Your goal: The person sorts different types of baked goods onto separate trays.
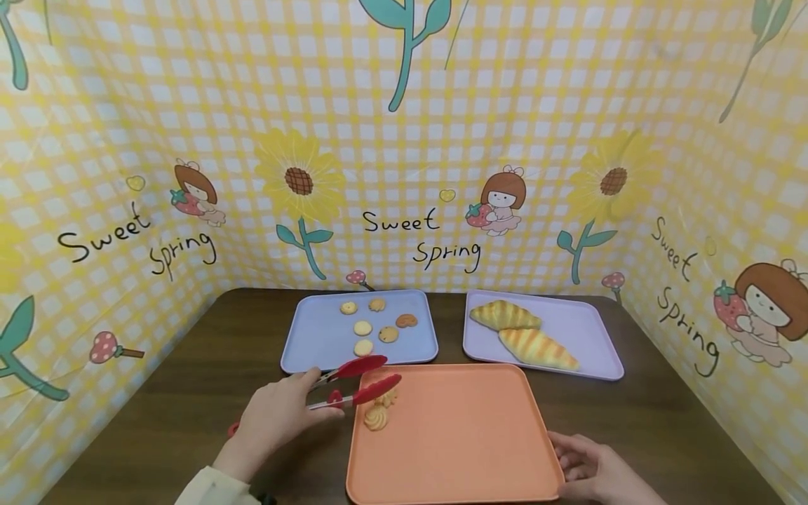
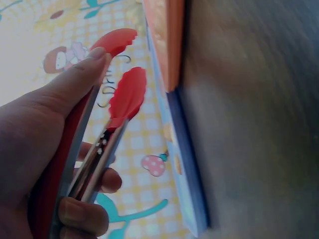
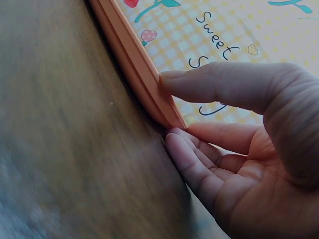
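My left hand [image 1: 271, 414] grips red-tipped metal tongs [image 1: 369, 366], their tips spread apart with nothing between them. They hover over the left edge of the orange tray [image 1: 454, 435]. Below the tips lie swirled butter cookies [image 1: 376, 419], partly hidden by the tongs. In the left wrist view, fingers and thumb wrap both arms of the tongs [image 2: 128, 94]. At the tray's right side, my right hand [image 1: 602, 470] holds the edge. The right wrist view shows the thumb against the rim of the orange tray [image 3: 144, 69], with fingers at its outer side.
Behind the orange tray, a blue tray [image 1: 315, 344] carries several small cookies [image 1: 388, 334]. To its right, a lilac tray [image 1: 593, 344] bears two croissants [image 1: 536, 347]. All stand on a dark wooden table [image 1: 177, 421], with a checked yellow cloth [image 1: 391, 140] hanging behind and at both sides.
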`<state>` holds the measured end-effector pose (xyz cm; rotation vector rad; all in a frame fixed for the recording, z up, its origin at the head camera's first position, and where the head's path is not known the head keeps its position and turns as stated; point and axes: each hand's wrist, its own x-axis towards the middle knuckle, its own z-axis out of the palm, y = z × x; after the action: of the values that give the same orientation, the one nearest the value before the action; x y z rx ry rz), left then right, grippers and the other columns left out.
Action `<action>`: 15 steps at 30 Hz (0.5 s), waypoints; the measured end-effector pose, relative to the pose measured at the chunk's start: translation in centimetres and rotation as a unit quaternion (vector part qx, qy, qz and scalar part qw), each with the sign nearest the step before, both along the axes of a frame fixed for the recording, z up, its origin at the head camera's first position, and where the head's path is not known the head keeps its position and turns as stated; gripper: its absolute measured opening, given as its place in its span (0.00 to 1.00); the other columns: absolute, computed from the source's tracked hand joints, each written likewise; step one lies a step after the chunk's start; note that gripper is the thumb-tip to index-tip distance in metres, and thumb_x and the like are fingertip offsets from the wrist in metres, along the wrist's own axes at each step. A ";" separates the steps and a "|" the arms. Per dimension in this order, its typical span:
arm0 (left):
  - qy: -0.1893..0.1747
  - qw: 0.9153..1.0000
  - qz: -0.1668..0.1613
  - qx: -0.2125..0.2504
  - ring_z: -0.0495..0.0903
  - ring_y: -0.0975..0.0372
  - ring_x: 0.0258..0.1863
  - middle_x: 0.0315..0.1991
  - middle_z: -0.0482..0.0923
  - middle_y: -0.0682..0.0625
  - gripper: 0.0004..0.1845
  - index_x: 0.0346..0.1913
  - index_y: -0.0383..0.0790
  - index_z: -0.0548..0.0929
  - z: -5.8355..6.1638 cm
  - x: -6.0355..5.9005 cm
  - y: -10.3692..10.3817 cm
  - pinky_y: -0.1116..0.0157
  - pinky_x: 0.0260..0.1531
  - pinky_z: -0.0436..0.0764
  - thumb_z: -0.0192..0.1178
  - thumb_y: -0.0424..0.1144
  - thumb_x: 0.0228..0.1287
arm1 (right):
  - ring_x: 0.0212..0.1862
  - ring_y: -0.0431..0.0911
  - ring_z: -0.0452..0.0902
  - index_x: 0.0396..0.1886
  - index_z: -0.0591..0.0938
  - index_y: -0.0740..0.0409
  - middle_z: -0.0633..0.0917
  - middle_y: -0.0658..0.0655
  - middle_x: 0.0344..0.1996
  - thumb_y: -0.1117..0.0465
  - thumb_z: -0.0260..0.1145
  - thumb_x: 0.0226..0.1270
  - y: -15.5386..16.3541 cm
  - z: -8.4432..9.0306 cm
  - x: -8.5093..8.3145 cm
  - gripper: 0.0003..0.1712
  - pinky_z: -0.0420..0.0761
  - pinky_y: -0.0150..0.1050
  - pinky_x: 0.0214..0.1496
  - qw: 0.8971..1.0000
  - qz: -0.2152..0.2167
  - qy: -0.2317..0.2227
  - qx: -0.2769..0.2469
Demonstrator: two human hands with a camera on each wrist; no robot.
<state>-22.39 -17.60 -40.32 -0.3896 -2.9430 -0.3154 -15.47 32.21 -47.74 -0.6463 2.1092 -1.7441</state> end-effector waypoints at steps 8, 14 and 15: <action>0.015 0.999 -0.024 -0.034 0.79 0.54 0.22 0.28 0.78 0.53 0.31 0.41 0.47 0.78 0.7 1.3 0.7 0.54 0.20 0.74 0.72 0.67 0.43 | 0.44 0.42 0.81 0.67 0.53 0.88 0.77 0.59 0.45 0.73 0.65 0.65 0.1 -0.1 0.0 0.40 0.82 0.37 0.45 1.000 0.005 0.000 -0.011; 0.024 0.997 -0.030 -0.060 0.79 0.57 0.21 0.26 0.76 0.52 0.33 0.42 0.45 0.80 1.1 1.6 1.3 0.56 0.20 0.75 0.72 0.68 0.43 | 0.44 0.42 0.81 0.67 0.53 0.87 0.77 0.59 0.45 0.73 0.65 0.65 0.1 0.1 0.0 0.40 0.82 0.37 0.45 1.000 0.005 -0.012 -0.015; 0.023 0.997 -0.030 -0.064 0.78 0.57 0.21 0.26 0.76 0.52 0.33 0.42 0.45 0.80 1.2 1.6 1.4 0.56 0.20 0.75 0.72 0.68 0.43 | 0.44 0.42 0.81 0.67 0.52 0.87 0.77 0.59 0.45 0.73 0.65 0.65 0.1 0.1 0.0 0.40 0.81 0.37 0.45 1.000 0.005 -0.014 -0.016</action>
<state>-20.77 -16.19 -39.09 -0.4960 -2.9186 -0.1241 -15.51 32.27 -47.68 -0.6362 2.0586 -1.7750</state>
